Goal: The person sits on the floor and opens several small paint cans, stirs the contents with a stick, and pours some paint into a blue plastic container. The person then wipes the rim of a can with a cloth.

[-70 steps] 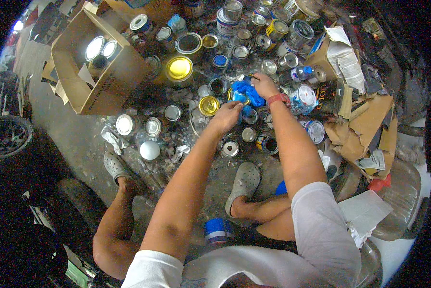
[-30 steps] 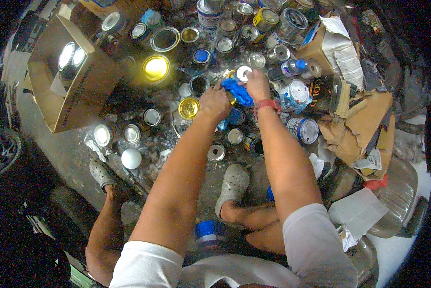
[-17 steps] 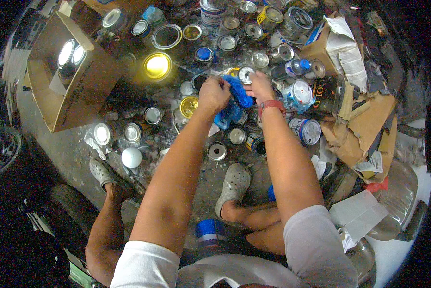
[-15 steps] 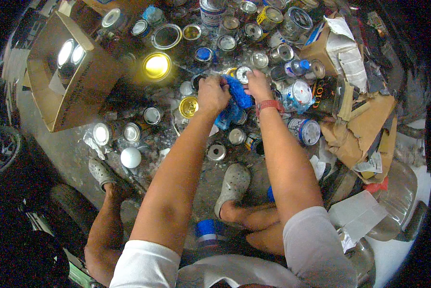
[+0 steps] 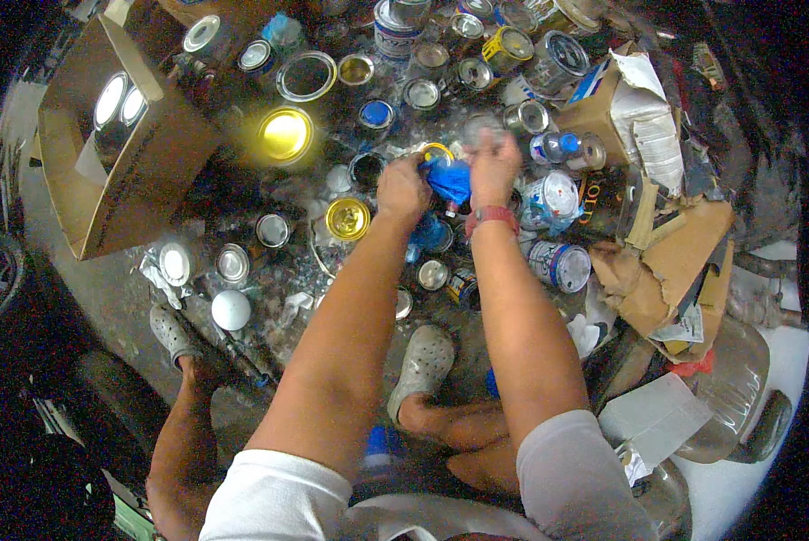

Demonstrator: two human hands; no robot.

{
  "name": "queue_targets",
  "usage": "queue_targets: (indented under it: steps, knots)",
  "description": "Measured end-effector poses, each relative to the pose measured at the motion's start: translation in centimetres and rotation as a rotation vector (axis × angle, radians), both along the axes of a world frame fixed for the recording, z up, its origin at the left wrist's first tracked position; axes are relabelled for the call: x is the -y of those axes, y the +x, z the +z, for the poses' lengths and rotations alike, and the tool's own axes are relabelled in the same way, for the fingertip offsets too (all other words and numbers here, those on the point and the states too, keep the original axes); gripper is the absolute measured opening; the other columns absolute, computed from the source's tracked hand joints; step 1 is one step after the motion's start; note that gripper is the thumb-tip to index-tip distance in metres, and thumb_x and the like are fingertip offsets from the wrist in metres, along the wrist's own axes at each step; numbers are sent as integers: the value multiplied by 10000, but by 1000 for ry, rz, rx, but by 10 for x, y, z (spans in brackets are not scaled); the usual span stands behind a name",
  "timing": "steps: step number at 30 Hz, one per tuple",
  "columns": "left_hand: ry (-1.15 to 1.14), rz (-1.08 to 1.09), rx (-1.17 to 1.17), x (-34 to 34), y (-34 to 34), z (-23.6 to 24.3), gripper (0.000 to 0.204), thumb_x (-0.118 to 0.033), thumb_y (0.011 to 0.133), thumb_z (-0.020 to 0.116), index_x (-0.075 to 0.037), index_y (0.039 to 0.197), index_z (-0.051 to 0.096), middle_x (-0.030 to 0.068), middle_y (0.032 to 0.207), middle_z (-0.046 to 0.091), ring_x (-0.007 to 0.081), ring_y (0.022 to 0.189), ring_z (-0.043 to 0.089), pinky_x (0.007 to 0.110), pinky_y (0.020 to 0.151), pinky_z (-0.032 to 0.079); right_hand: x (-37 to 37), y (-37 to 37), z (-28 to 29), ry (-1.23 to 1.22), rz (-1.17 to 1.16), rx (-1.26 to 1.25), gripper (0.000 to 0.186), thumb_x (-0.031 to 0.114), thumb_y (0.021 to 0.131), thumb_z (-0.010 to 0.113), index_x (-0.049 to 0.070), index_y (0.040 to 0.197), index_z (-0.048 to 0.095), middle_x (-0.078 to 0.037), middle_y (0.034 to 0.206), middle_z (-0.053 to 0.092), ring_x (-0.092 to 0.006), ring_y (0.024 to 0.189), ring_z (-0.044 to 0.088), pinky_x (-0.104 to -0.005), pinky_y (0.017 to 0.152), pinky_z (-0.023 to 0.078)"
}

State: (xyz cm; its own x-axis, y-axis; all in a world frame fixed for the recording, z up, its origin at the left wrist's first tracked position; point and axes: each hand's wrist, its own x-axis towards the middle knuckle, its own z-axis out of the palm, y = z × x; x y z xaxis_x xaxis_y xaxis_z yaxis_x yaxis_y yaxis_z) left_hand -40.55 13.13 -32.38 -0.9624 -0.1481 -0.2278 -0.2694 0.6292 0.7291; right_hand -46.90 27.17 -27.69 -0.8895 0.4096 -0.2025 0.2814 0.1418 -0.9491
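Right hand [image 5: 493, 173], shifted rightward; fingers blurred, grip cannot be told.
Left hand [image 5: 402, 191]: curled fingers beside blue plastic [image 5: 450, 182], hold unclear.

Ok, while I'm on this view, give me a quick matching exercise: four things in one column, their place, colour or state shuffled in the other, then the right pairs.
Things:
1. blue plastic
2. wristband
3. open cardboard box
4. right clog

Place, colour or state:
A. grey, dotted with holes
B. at the left of the view, with shiny-topped cans inside
C. between the left hand and the right hand
D. red

Right pairs: 1-C, 2-D, 3-B, 4-A
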Motion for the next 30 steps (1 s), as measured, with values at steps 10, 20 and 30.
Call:
queue_targets:
  steps: [10,20,30]
  knots:
    - [162,28,176,12,-5,3,447,-195,989,678,-66,1417,701,295,1325,740,482,1243,704,534,1101,547,-30,-9,0,952,464,1,466,225,983,767,81,1416,671,-239,1435,676,-468,1256,667,-549,998,581]
    - [826,243,157,21,-12,-7,584,-151,1017,581,-65,1592,526,327,1427,689,446,1303,694,504,1107,553,-2,10,-12,800,1082,-81,525,147,884,730,108,1407,697,-222,1278,776,-460,1184,733,-527,1049,585]
    - [36,-271,-96,16,-17,2,775,-58,832,755,-55,1576,538,259,1345,742,523,1208,676,533,1099,550,0,-6,-32,645,880,124,379,95,940,596,11,1288,720,-341,1218,742,-534,1141,703,-587,1009,559]
